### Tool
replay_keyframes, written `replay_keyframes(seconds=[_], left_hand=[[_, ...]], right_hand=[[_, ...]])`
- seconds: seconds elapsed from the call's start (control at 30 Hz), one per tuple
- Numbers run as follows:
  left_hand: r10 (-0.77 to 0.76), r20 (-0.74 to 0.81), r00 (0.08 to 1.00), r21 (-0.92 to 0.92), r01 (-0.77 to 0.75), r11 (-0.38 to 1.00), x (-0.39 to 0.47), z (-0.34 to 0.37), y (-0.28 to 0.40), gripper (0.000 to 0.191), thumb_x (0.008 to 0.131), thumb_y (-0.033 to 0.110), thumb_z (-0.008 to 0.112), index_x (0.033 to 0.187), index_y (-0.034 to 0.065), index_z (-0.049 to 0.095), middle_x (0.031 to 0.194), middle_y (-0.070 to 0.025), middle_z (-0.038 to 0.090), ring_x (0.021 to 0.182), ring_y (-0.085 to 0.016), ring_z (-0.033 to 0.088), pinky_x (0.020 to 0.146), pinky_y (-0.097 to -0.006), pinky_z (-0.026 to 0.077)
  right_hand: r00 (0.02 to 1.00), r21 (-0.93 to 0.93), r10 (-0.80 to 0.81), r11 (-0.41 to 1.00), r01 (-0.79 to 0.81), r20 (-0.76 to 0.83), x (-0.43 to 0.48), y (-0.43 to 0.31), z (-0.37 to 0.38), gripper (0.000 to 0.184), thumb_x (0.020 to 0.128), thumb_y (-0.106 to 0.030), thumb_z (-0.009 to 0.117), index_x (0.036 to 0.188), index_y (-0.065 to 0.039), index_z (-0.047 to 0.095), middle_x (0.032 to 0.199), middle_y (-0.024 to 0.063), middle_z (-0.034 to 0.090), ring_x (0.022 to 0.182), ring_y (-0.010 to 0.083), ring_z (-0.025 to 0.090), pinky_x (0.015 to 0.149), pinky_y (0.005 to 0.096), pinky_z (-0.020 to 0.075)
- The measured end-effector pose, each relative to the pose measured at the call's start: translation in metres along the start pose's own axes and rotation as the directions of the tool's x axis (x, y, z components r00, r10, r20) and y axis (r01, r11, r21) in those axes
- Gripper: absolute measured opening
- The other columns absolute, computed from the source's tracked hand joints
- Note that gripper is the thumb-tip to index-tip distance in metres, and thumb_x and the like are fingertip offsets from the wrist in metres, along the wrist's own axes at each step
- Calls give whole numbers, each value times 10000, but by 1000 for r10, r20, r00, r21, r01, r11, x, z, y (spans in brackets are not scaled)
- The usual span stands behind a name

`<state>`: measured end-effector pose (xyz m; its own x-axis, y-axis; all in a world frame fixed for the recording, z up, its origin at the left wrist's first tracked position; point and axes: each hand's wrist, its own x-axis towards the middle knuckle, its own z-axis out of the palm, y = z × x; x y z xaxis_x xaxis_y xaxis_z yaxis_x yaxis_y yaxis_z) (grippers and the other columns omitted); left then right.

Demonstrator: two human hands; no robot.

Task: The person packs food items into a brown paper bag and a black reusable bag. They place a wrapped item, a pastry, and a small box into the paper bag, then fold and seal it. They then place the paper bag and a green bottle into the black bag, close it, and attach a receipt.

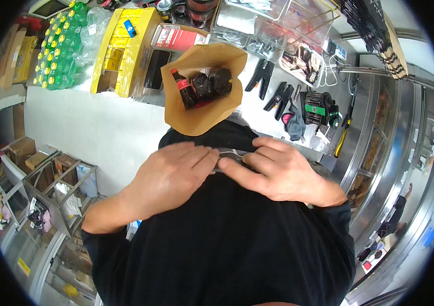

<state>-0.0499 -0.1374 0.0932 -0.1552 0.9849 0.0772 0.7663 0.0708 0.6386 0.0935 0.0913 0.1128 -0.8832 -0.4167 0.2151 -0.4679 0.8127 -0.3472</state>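
In front of my chest, my left hand (175,172) and my right hand (274,172) pinch a small, thin piece of clear plastic (231,153) from both sides. My fingers hide most of it, so its exact kind is unclear. Just beyond, on the counter, stands an open brown paper bag (209,118), its mouth facing up. Inside lean a cola bottle (184,88) with a red cap and label, and two dark wrapped bundles, one on the left (203,85) and one on the right (221,80).
A black phone (157,69) lies left of the bag, near a yellow carton of small boxes (119,49) and green bottles (62,49). On the right are two black staplers or clips (261,78), a label roll holder (318,109) and a glass display case (377,145).
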Motion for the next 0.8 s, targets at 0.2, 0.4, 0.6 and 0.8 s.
replay_keyframes(seconds=[0.2,0.4,0.6,0.8], left_hand=[[-352,-608,712,-110,363,925,10,-6,-73,331,858,59,761,1188,46,734,1392,-224,625,1285,-416,612,1079,-458,516],[-257,-298,919,264,338,903,0,32,-109,243,896,25,644,1124,29,730,1445,-231,565,1288,-412,587,1075,-467,510],[-352,-112,929,234,368,900,-9,25,-115,122,899,67,669,1010,46,715,1127,-155,644,963,-366,694,814,-456,574],[-207,12,978,196,201,960,-2,8,-127,107,939,154,700,894,58,691,908,-128,632,869,-337,708,742,-456,570]], right_hand=[[787,608,468,507,-611,401,38,62,-1,301,989,-64,618,1249,-62,768,917,122,771,857,213,760,729,317,573],[884,231,290,892,-388,367,93,151,69,286,995,-124,576,1103,63,765,951,209,770,940,312,764,854,384,583],[723,-356,475,875,-328,501,140,156,166,210,937,-131,636,995,-21,805,1036,184,806,962,346,794,759,441,639],[218,-771,776,624,-128,592,174,190,262,212,969,-258,690,1072,-169,852,1025,-13,803,805,197,761,560,444,598]])
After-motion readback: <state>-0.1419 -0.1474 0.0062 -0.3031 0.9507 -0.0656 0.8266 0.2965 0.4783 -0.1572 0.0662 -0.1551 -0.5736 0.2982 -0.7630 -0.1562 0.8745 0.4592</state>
